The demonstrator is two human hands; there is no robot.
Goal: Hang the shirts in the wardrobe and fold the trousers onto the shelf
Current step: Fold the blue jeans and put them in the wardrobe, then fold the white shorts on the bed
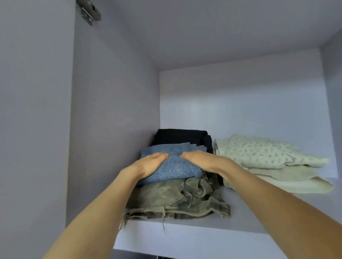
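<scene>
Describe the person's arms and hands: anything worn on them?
Both forearms are bare up to the picture's edge, with no sleeves showing. The left hand and the right hand wear no gloves, and no watch, bracelet or ring is visible.

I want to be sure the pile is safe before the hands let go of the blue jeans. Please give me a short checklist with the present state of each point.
1. Blue jeans lie on top of the olive trousers: ok.
2. Left hand and right hand both rest on the jeans: ok.
3. Olive trousers fully on the shelf: not ok, frayed hem hangs over the front edge.
4. Pile stands apart from the cream floral clothes: cannot tell, the right arm hides the gap.
5. Black garment behind is undisturbed: cannot tell.
</scene>
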